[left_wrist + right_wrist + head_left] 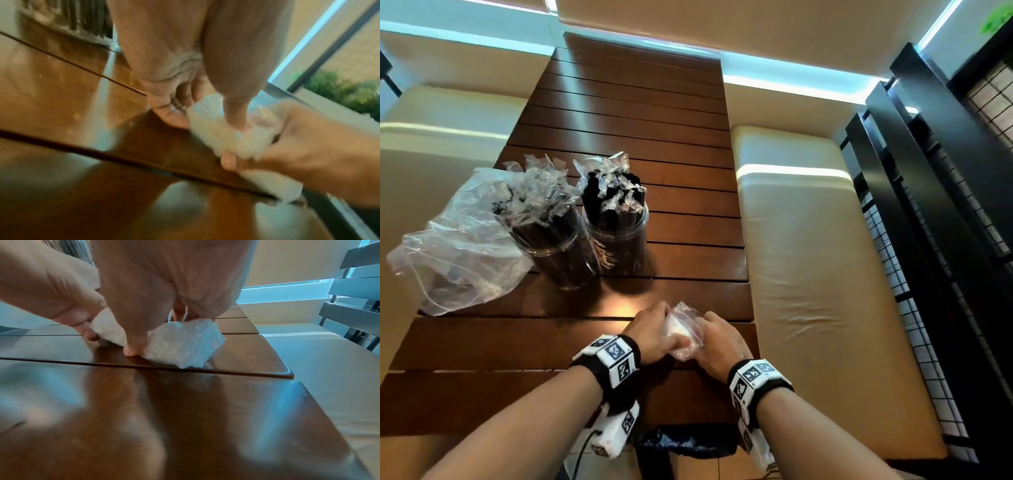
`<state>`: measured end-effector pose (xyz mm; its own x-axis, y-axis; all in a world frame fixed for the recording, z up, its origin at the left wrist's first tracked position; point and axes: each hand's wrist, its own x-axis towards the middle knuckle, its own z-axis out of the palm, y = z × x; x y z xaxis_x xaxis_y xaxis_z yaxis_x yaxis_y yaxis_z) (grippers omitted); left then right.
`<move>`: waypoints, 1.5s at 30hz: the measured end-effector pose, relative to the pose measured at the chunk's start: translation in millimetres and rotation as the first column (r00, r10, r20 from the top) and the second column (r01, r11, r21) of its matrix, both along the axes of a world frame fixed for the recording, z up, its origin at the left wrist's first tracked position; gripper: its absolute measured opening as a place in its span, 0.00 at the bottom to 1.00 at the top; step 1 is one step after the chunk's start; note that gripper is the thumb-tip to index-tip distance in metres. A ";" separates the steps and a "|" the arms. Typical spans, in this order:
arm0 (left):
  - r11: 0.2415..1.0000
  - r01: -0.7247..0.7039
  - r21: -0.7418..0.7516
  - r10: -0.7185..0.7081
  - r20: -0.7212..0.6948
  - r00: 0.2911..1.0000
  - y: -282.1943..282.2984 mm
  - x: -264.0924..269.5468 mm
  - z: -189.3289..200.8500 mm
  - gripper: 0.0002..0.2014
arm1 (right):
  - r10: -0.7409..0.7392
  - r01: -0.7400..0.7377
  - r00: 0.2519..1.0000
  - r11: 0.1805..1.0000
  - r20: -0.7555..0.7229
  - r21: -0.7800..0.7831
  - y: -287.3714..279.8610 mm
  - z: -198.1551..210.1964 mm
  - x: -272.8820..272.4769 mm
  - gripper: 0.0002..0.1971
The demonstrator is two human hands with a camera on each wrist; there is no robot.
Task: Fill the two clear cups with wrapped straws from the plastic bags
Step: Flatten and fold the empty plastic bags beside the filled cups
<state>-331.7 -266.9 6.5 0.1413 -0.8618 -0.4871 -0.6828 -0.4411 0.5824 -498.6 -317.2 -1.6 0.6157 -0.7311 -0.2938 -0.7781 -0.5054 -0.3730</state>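
Two clear cups (554,253) (619,240) stand side by side mid-table, both packed with black straws in clear wrappers (613,192). Near the table's front right, both hands bunch a crumpled clear plastic bag (683,330) (222,129) (180,344) on the wood. My left hand (654,334) (185,112) grips its left side with thumb and fingers. My right hand (717,344) (144,337) pinches its right side, thumb tip on the table. No straws show inside this bag.
A second, empty-looking clear bag (455,246) lies crumpled at the table's left edge beside the cups. The slatted wooden table (619,113) runs away from me between cream benches (815,257). A black-lined bin (688,442) sits under the near edge.
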 end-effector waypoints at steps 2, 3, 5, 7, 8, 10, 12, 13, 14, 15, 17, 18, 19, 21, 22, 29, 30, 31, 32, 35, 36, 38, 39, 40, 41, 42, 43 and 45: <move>0.999 -0.005 0.046 0.005 -0.004 1.000 -3.4 6.8 3.8 0.23 | 0.002 -0.009 0.997 0.996 -0.074 -0.084 0.7 3.2 -2.6 0.22; 0.999 -0.032 0.028 0.034 -0.050 0.998 -3.4 12.5 4.3 0.23 | -0.020 0.005 0.994 0.991 -0.106 -0.134 -0.8 8.0 -3.8 0.28; 0.989 -0.142 -0.040 0.130 -0.214 0.968 -0.7 25.2 9.6 0.24 | -0.123 0.115 0.989 0.988 -0.084 -0.099 -7.9 20.9 -5.5 0.40; 0.955 -0.286 -0.076 0.227 -0.435 0.871 5.4 32.6 17.8 0.19 | -0.247 0.241 0.969 0.958 0.021 0.154 -19.2 30.3 -3.9 0.46; 0.938 -0.338 -0.071 0.251 -0.532 0.809 8.9 34.3 22.6 0.16 | -0.325 0.280 0.942 0.898 0.081 0.339 -24.0 34.0 -1.0 0.47; 0.906 -0.420 -0.045 0.286 -0.667 0.688 14.6 37.9 32.2 0.14 | -0.514 0.274 0.833 0.702 0.202 0.658 -29.9 39.9 7.0 0.47; 0.865 -0.502 0.002 0.344 -0.732 0.588 20.1 43.3 39.4 0.15 | -0.624 0.225 0.727 0.609 0.285 0.761 -32.6 44.6 17.6 0.35; 0.848 -0.529 0.021 0.370 -0.737 0.565 22.1 45.6 42.0 0.15 | -0.632 0.237 0.702 0.642 0.329 0.729 -32.4 48.9 24.1 0.25; 0.834 -0.550 0.042 0.401 -0.732 0.551 23.9 48.3 43.9 0.14 | -0.614 0.284 0.703 0.705 0.359 0.649 -31.7 54.0 30.7 0.19; 0.824 -0.564 0.054 0.425 -0.716 0.553 24.9 50.7 47.5 0.12 | -0.571 0.323 0.723 0.777 0.389 0.541 -30.9 59.3 37.9 0.16; 0.799 -0.600 0.037 0.480 -0.640 0.599 24.4 52.8 55.1 0.07 | -0.476 0.351 0.767 0.873 0.430 0.339 -23.8 70.9 57.6 0.15; 0.783 -0.622 -0.008 0.513 -0.560 0.651 23.2 54.3 57.2 0.05 | -0.426 0.326 0.775 0.902 0.467 0.283 -14.8 80.1 70.4 0.15; 0.804 -0.590 -0.073 0.516 -0.409 0.753 22.2 57.8 61.7 0.03 | -0.369 0.285 0.778 0.928 0.508 0.238 -4.7 86.9 83.4 0.14; 0.896 -0.423 -0.136 0.431 0.033 0.902 23.2 65.9 71.5 0.10 | -0.217 0.171 0.804 0.976 0.553 0.135 14.3 94.8 106.2 0.14; 0.903 -0.400 -0.153 0.416 0.085 0.905 27.0 68.7 75.5 0.12 | -0.143 0.109 0.817 0.990 0.558 0.094 21.7 97.6 115.4 0.14; 0.705 -0.701 0.106 0.440 -0.841 0.315 80.8 108.5 79.3 0.38 | -0.164 0.018 0.797 0.969 0.581 0.248 36.1 84.3 156.2 0.17; 0.694 -0.709 0.125 0.433 -0.860 0.272 87.8 113.2 80.4 0.37 | -0.209 0.025 0.801 0.948 0.561 0.318 38.4 80.6 163.9 0.20; 0.678 -0.722 0.141 0.430 -0.873 0.232 94.4 118.4 78.9 0.35 | -0.239 0.025 0.821 0.923 0.519 0.384 41.7 78.0 171.4 0.23; 0.655 -0.741 0.147 0.442 -0.871 0.217 100.5 123.1 78.0 0.35 | -0.261 0.008 0.838 0.884 0.480 0.467 45.2 74.4 179.1 0.23; 0.634 -0.772 0.047 0.573 -0.699 0.428 116.0 137.3 77.4 0.34 | -0.385 -0.077 0.845 0.601 0.373 0.796 60.4 71.0 197.5 0.11; 0.689 -0.725 0.005 0.601 -0.563 0.567 119.0 143.9 80.6 0.33 | -0.434 -0.095 0.835 0.493 0.339 0.865 65.8 72.0 201.4 0.11; 0.892 -0.452 0.022 0.447 -0.200 0.872 124.5 157.3 93.4 0.35 | -0.451 -0.107 0.834 0.431 0.317 0.896 72.9 75.4 206.6 0.11; 0.946 -0.318 0.064 0.320 -0.018 0.947 128.2 163.3 100.1 0.33 | -0.440 -0.094 0.841 0.452 0.314 0.887 75.7 76.3 209.9 0.10; 0.970 -0.240 0.044 0.232 0.133 0.963 132.3 169.2 107.8 0.27 | -0.422 -0.066 0.851 0.501 0.311 0.863 77.2 74.5 213.9 0.09; 0.977 -0.208 -0.041 0.212 0.249 0.945 135.9 177.0 112.0 0.21 | -0.390 -0.041 0.864 0.574 0.317 0.818 79.2 73.8 218.5 0.08; 0.962 -0.215 -0.170 0.261 0.320 0.911 138.2 185.5 117.7 0.16 | -0.349 -0.027 0.877 0.649 0.330 0.760 80.6 72.4 224.0 0.10; 0.917 -0.246 -0.314 0.353 0.348 0.869 138.7 195.2 122.3 0.13 | -0.287 -0.024 0.899 0.723 0.331 0.690 81.4 71.2 229.8 0.14; 0.732 -0.356 -0.581 0.588 0.274 0.761 130.4 222.2 128.9 0.10 | -0.104 -0.065 0.957 0.833 0.271 0.549 82.6 70.7 238.1 0.13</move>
<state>-109.5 -136.5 135.4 0.6784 -0.7156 0.1664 -0.6786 -0.5234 0.5153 -260.5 -234.6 69.1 0.7198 -0.5141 -0.4665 -0.6060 -0.1374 -0.7835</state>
